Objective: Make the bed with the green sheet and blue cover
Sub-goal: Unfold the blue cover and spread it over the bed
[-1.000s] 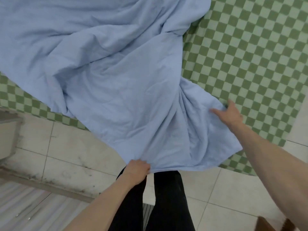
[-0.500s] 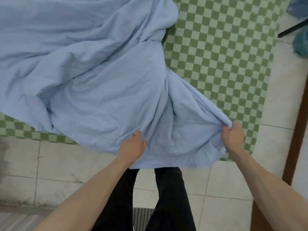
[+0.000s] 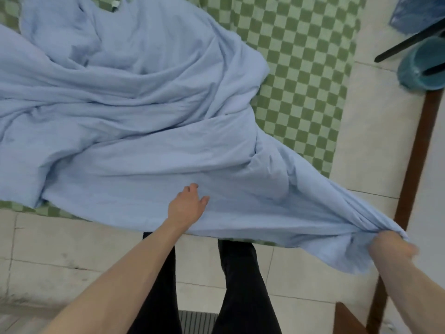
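Head view: right hand, fisted on blue cover corner, has pulled it outward past the bed. Left hand rests open, flat on cover. Green sheet stays exposed; spreading underway.

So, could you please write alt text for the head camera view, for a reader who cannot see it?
A person's right hand grips a bunched corner of a wrinkled blue cover and holds it out past the bed's edge, while the left hand lies flat on the cover. The green checkered sheet shows beyond it, above a pale tiled floor.
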Tool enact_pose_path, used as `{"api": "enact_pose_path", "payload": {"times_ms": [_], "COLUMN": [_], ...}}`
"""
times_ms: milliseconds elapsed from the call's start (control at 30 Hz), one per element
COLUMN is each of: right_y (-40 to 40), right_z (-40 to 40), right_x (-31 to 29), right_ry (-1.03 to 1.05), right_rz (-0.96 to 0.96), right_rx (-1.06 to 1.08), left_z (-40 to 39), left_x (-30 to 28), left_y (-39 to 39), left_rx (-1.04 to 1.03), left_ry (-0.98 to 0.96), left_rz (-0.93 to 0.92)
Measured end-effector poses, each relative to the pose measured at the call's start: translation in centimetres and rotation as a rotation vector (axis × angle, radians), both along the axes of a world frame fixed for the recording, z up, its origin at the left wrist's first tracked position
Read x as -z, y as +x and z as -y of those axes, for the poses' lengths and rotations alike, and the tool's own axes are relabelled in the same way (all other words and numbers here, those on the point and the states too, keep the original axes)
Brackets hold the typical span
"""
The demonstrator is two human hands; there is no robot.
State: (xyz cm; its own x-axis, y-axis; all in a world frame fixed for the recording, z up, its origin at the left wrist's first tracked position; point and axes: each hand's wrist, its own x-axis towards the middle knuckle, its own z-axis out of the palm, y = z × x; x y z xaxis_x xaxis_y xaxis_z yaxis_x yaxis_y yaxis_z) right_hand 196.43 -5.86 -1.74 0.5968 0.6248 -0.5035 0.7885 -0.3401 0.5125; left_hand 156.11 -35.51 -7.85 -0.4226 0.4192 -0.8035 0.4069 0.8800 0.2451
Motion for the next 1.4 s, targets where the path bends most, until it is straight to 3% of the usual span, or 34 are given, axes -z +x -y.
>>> {"api": "enact_pose_path", "payload": {"times_ms": [33,100,167,233,300,400,433,500,600,700,767,833,933,1000,1033,1067,1133,1200,1267,1333,1400], "right_y": [0.0,-1.5,-5.1,-9.2,-14.7,-23.8,-26.8,-32.4,-38.5,-41.8,-43.8,-46.1,-50.3,-52.5,-53.2,-53.8,-53.4,-51.4,-49.3,-48.8,-50.1], "right_z": [-0.4,-1.4,-1.9,-3.6,-5.3,-7.4,-7.8,-8.1,-7.4,-6.0,-4.2,-1.1,6.1,11.5,14.0,16.5,20.5,23.1,24.0,23.5,21.5], "right_x": [0.4,2.2,2.9,4.1,4.8,6.3,6.5,6.8,7.2,7.4,6.6,5.1,0.3,-2.8,-3.7,-4.5,-5.0,-4.0,-2.8,-2.1,-1.4], "right_ry": [0.021,0.02,0.024,0.077,0.05,-0.024,-0.059,-0.15,-0.286,-0.327,-0.267,-0.058,0.117,0.005,-0.073,-0.175,-0.526,-0.936,-1.188,-1.245,-1.021], "right_rz": [0.015,-0.168,-0.22,-0.339,-0.544,-0.926,-1.005,-1.113,-1.245,-1.35,-1.39,-1.463,-1.739,-1.829,-1.845,-1.807,-1.521,-1.204,-0.993,-0.96,-1.094], "right_rx": [-0.107,-0.111,0.038,0.013,-0.161,-0.095,-0.047,0.057,0.259,0.476,0.565,0.416,-0.364,-0.974,-1.264,-1.52,-1.829,-1.808,-1.694,-1.585,-1.379], "left_z": [-1.1,-3.7,-7.0,-10.7,-14.4,-18.3,-18.8,-18.3,-14.2,-6.6,-1.0,3.5,6.6,6.8,6.7,6.9,8.3,10.6,11.7,11.2,10.4], "left_x": [0.0,-0.3,-0.7,-1.3,-1.6,-0.6,0.1,1.3,1.5,1.2,0.7,-0.1,-1.3,-2.6,-3.5,-4.4,-5.9,-7.0,-7.5,-6.6,-4.9], "left_y": [1.0,2.7,3.5,3.5,2.6,0.4,-0.1,-0.5,1.2,4.7,6.8,7.6,5.7,2.7,0.6,-2.0,-7.6,-12.8,-16.2,-17.7,-17.9], "left_rx": [-0.009,-0.045,-0.125,-0.27,-0.442,-0.755,-0.77,-0.595,-0.326,-0.106,-0.073,-0.124,-0.325,-0.735,-1.044,-1.393,-1.939,-2.099,-1.995,-1.701,-1.343], "left_ry": [0.006,0.052,0.119,0.193,0.233,0.157,0.088,0.002,0.13,0.144,0.092,0.051,0.052,0.118,0.189,0.293,0.615,0.964,1.022,0.725,0.397], "left_rz": [-0.001,-0.028,-0.094,-0.188,-0.261,-0.189,-0.119,-0.048,-0.03,0.063,0.153,0.183,0.132,0.083,0.066,0.076,0.202,0.387,0.427,0.267,0.003]}}
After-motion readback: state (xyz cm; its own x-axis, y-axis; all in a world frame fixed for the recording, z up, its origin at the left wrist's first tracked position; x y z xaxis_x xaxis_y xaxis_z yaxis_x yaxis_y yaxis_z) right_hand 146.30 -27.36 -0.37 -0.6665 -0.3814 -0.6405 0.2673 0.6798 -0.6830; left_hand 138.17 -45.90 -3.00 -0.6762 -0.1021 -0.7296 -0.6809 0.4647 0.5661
